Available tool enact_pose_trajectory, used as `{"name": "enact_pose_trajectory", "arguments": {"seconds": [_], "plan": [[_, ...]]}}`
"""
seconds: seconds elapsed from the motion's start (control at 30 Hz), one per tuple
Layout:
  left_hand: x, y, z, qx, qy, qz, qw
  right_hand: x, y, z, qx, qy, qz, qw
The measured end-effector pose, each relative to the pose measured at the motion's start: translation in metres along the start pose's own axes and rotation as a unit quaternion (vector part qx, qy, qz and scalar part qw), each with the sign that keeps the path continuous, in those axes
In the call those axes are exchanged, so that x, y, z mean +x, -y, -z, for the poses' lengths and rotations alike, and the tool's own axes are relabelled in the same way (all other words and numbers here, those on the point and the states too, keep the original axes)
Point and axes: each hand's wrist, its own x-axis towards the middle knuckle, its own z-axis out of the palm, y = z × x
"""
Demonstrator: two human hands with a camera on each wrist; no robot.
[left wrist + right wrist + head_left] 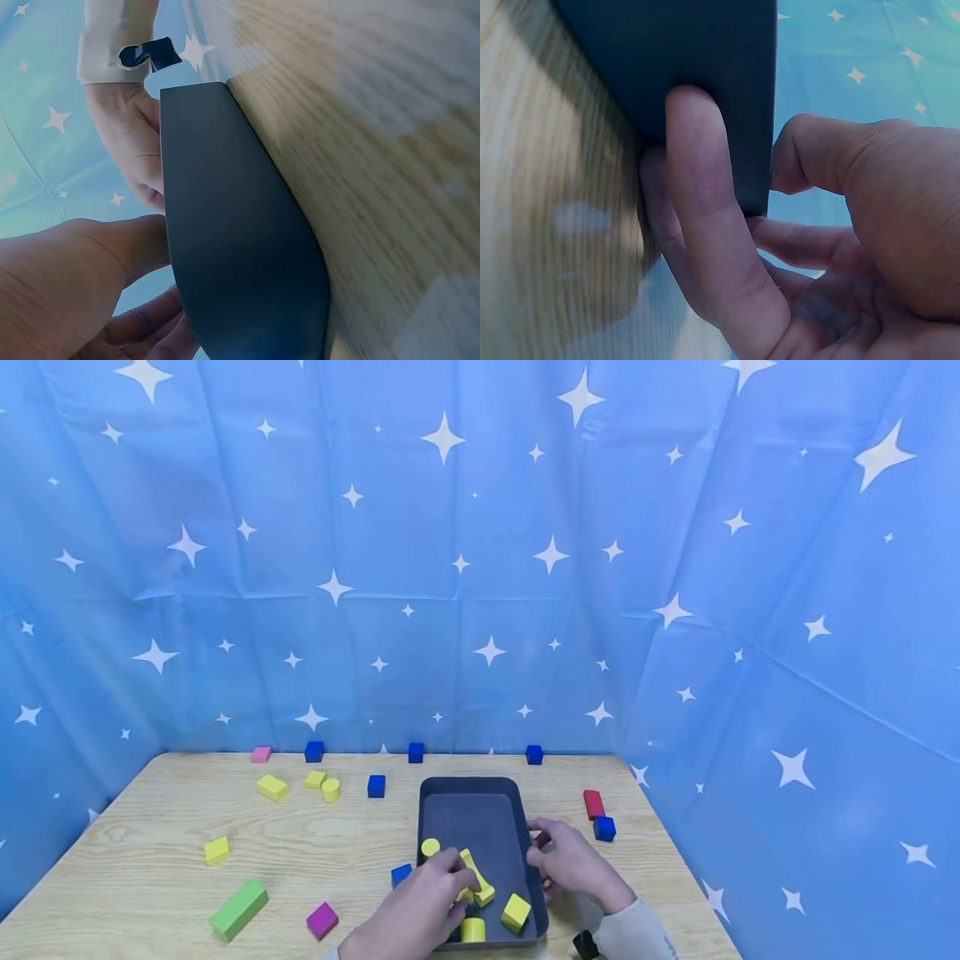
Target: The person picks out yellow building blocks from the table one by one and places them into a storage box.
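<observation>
A dark grey rectangular tray (480, 814) lies on the wooden table with several yellow blocks in it. My left hand (420, 902) reaches over its left side, fingers bent down onto a yellow arch-shaped block (480, 881); the fingertips are partly hidden. Around that hand in the tray are a yellow cube (516, 912), a yellow cylinder (473, 930) and another yellow cylinder (431, 847). With thumb over the rim and fingers against the outer wall, my right hand (573, 864) grips the tray's right side. The right wrist view shows these fingers (705, 180) on the wall.
Left of the tray lie a blue cube (401, 875), a magenta block (322, 921), a long green block (239, 910) and a yellow block (217, 850). Several blue, yellow and pink blocks sit farther back. A red block (593, 804) and blue cube (604, 828) are at right.
</observation>
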Motion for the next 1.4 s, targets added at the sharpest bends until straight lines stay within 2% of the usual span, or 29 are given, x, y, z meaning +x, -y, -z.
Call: {"name": "enact_pose_trajectory", "arguments": {"seconds": [0.2,0.5,0.73,0.93,1.03,1.2,1.3,1.4], "plan": [[-0.001,-0.001,0.002,0.007,-0.004,0.000,1.0000,-0.001,0.000,0.000,0.001,0.001,-0.001,1.0000],[-0.006,0.002,0.008,0.019,-0.037,-0.006,0.9991,-0.003,0.001,0.000,-0.005,0.002,0.009,0.9999],[-0.012,0.007,0.014,0.014,-0.069,0.000,0.9975,-0.003,0.006,-0.005,-0.093,-0.022,0.029,0.9950],[-0.022,0.020,0.023,0.006,-0.102,0.010,0.9947,-0.003,0.009,-0.013,-0.137,-0.037,0.035,0.9893],[-0.031,0.029,0.029,0.018,-0.122,0.031,0.9918,-0.004,0.011,-0.015,-0.151,-0.039,0.045,0.9867],[-0.047,0.046,0.039,0.045,-0.144,0.115,0.9819,-0.006,0.016,-0.018,-0.178,-0.045,0.053,0.9816],[-0.055,0.059,0.047,0.057,-0.136,0.169,0.9746,-0.008,0.020,-0.021,-0.209,-0.051,0.052,0.9751],[-0.066,0.076,0.056,0.058,-0.133,0.198,0.9694,-0.009,0.021,-0.022,-0.232,-0.056,0.049,0.9699]]}}
